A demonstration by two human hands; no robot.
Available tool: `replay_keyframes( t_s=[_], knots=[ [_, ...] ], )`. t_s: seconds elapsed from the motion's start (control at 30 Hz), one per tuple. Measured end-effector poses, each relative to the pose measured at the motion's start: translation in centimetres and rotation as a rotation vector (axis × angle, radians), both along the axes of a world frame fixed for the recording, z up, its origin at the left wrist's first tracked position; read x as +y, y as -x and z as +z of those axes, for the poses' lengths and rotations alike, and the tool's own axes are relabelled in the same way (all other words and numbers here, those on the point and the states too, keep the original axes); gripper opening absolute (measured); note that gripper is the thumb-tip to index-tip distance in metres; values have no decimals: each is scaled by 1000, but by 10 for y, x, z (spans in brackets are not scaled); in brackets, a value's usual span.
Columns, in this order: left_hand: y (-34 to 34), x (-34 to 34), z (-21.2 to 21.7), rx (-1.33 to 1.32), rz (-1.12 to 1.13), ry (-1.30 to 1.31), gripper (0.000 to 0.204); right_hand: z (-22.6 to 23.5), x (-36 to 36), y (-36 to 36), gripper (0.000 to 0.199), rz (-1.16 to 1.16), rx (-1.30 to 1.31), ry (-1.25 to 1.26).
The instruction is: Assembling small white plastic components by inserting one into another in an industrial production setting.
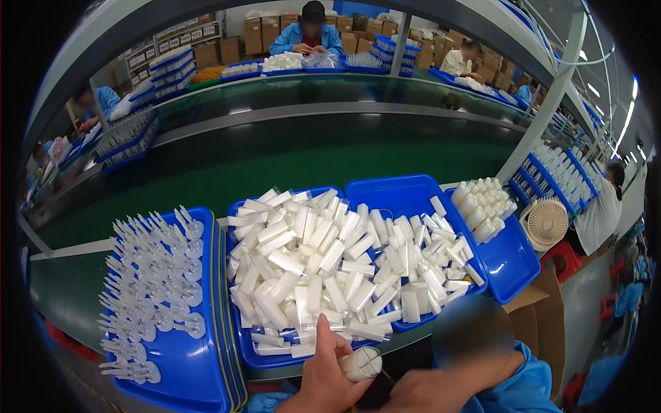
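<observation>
From my end the feed is bright over the heap of white packets point(303, 255), which reads crisp and pale, its clear wrappers catching small glints. Light tubes point(625, 128) glare far above and right of that heap. Beyond it, the green belt point(310, 151) lies in dim shade, with faint reflections on the dark panel point(310, 89) farther back. I get the hand point(323, 382) in front of the heap in fair focus, while a round blur point(475, 337) masks a head to the heap's near right. Fisheye distortion arcs the rail point(330, 108) behind the heap, and black rings everything.
</observation>
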State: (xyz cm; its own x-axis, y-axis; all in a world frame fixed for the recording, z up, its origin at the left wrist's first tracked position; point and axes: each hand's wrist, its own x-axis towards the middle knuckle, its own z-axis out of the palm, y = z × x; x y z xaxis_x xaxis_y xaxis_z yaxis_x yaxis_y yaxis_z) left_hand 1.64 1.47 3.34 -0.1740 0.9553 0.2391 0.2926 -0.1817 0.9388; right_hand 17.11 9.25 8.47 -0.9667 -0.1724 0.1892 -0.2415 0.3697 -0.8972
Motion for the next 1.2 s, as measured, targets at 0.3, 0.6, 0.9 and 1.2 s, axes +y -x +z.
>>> replay_keyframes(
  t_s=[0.3,0.6,0.9,1.2],
  knots=[
    [4,-6,0,-265,46,-252,116,-41,10,-20,47,-224,38,1392],
    [4,-29,0,528,-166,-136,73,1,-8,3,35,-696,181,-286],
    [99,-79,65,615,223,-113,27,17,115,-132,32,-1959,20,-745],
    [145,-71,69,1106,245,304,25,-53,244,-236,31,-1966,-341,-865]
  ],
)
